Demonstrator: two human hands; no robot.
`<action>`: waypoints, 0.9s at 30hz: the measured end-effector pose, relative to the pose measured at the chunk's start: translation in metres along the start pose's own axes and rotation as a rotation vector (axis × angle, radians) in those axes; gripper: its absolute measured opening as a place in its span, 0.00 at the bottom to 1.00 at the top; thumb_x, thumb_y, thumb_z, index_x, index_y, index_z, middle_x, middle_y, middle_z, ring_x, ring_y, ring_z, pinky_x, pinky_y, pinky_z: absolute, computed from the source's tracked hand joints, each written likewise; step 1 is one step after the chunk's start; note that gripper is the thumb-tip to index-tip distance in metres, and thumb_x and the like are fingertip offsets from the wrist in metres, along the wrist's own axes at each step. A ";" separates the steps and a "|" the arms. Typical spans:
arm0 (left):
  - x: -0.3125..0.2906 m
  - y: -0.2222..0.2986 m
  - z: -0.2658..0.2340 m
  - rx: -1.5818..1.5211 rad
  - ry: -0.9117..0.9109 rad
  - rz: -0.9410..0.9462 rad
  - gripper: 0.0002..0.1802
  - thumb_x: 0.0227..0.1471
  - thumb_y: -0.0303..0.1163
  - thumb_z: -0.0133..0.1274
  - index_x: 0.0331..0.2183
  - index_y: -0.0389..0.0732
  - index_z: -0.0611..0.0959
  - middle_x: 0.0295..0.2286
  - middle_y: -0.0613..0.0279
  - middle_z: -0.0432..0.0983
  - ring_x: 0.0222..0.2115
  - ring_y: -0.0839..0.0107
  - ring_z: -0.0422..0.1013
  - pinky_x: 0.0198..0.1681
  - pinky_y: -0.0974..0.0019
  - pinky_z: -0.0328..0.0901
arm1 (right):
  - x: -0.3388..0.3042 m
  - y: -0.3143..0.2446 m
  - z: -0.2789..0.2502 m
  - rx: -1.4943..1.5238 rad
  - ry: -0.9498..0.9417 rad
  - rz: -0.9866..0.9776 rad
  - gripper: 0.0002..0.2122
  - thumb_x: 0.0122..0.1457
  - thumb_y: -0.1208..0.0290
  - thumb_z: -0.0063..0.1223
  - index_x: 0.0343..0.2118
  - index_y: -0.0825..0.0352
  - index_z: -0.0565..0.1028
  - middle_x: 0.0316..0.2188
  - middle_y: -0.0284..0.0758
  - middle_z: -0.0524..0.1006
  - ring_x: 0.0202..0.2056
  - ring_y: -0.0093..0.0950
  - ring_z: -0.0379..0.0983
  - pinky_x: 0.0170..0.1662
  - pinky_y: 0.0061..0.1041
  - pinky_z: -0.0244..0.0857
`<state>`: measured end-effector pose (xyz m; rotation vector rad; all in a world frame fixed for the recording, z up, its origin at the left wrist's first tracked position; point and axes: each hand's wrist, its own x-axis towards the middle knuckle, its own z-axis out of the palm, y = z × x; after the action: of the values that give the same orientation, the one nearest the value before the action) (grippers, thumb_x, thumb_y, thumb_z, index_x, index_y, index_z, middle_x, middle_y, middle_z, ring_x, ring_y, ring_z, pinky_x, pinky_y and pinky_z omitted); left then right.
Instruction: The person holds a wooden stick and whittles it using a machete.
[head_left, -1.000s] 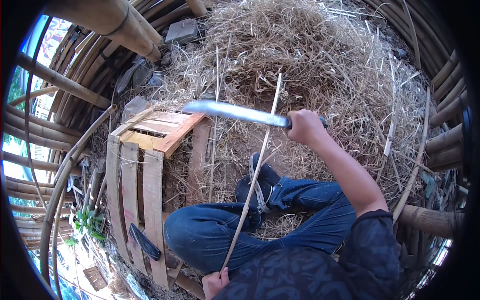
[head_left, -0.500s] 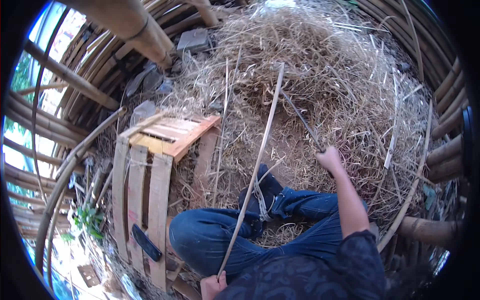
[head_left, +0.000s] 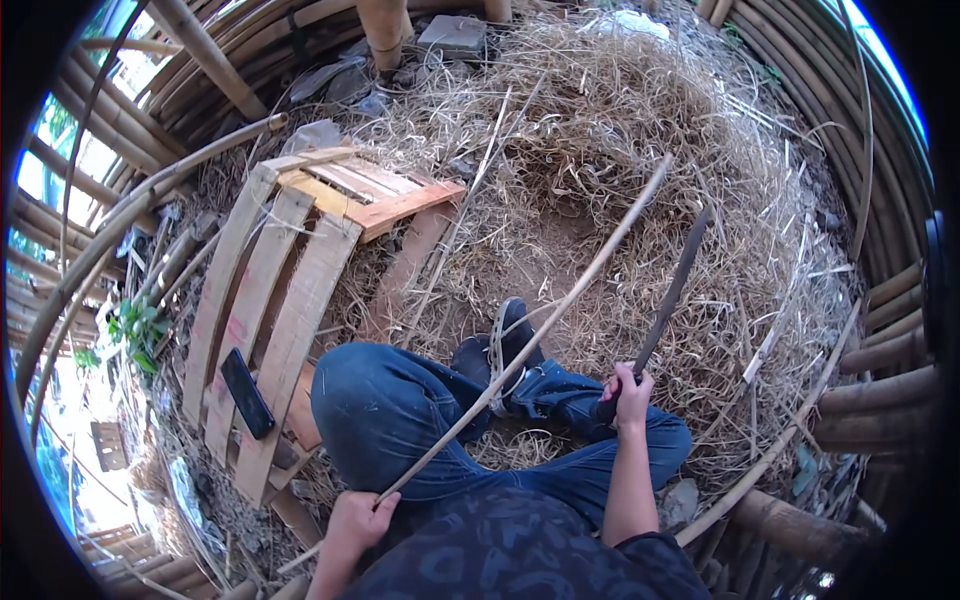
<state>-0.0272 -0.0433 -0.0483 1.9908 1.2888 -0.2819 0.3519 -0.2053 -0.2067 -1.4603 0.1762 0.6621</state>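
Note:
Closed round the lower part of a long pale bamboo strip (head_left: 560, 308), my left hand (head_left: 362, 520) rests by my left hip. The strip slants up across my crossed legs, its far end over the shavings. My right hand (head_left: 630, 392) grips the handle of a long dark-bladed machete (head_left: 672, 300) above my right knee. The blade points up and away, to the right of the strip and apart from it. Bare soil and a thick heap of dry bamboo shavings (head_left: 620, 130) lie in front of my dark shoes (head_left: 512, 335).
A slatted wooden crate (head_left: 325, 225) stands at my left, with a black phone (head_left: 246, 394) on its slats. Bamboo pole walls (head_left: 890, 345) curve round both sides. A flat grey block (head_left: 452, 36) and stones sit at the back, and a thick bamboo post (head_left: 384, 30) rises there.
The machete has swung away from the strip and now points up to the right. The strip leans further right, and my left hand shows more fully. The view has shifted.

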 end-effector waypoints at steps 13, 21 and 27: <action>-0.023 -0.059 -0.007 0.025 -0.207 -0.099 0.26 0.47 0.50 0.55 0.16 0.34 0.78 0.14 0.44 0.68 0.18 0.45 0.68 0.22 0.53 0.61 | -0.040 -0.086 0.030 -0.425 -0.389 0.038 0.09 0.50 0.82 0.54 0.30 0.67 0.66 0.14 0.31 0.67 0.11 0.22 0.64 0.15 0.22 0.61; -0.004 -0.094 0.011 0.072 -0.122 0.027 0.30 0.42 0.53 0.57 0.12 0.34 0.75 0.12 0.44 0.67 0.17 0.44 0.68 0.22 0.52 0.61 | -0.048 -0.114 0.003 -0.277 -0.328 -0.064 0.09 0.49 0.83 0.54 0.33 0.71 0.68 0.18 0.37 0.73 0.15 0.24 0.70 0.18 0.22 0.66; 0.006 -0.097 0.009 0.069 -0.169 0.077 0.26 0.40 0.49 0.58 0.11 0.34 0.75 0.11 0.46 0.66 0.17 0.45 0.66 0.21 0.53 0.61 | -0.063 -0.165 -0.015 -0.501 -0.132 -0.313 0.09 0.62 0.70 0.49 0.36 0.74 0.71 0.23 0.38 0.75 0.17 0.21 0.69 0.19 0.18 0.64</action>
<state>-0.1060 -0.0228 -0.1024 2.0222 1.1077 -0.4525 0.3894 -0.2342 -0.0354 -1.8642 -0.3393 0.5639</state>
